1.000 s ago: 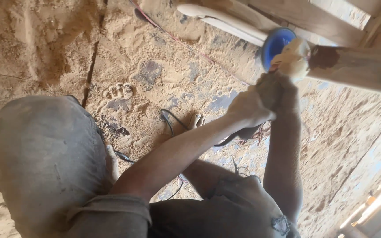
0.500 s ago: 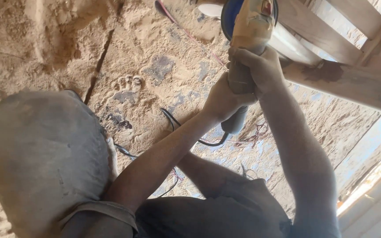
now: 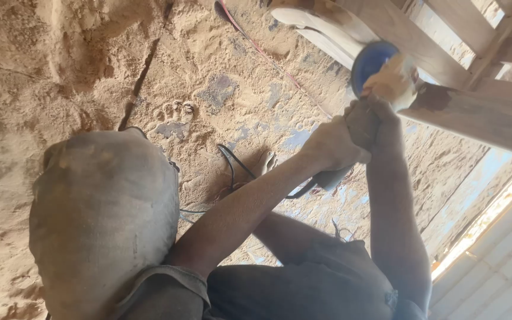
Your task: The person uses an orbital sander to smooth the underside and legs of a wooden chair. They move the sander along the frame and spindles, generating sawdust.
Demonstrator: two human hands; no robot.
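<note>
Both hands [image 3: 351, 133] grip the sander [image 3: 365, 98], pointing up-right toward wooden rail [image 3: 475, 115].

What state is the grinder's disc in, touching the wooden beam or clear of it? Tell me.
Touching: the blue disc sits against the wooden beam, both hands gripping the grinder.

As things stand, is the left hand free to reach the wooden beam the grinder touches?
Probably not: the left hand is wrapped around the angle grinder body, and the tool and right hand lie between it and the wooden beam.

The grinder's [image 3: 362, 127] body is mostly hidden under both hands; its disc is motion-blurred.
</note>
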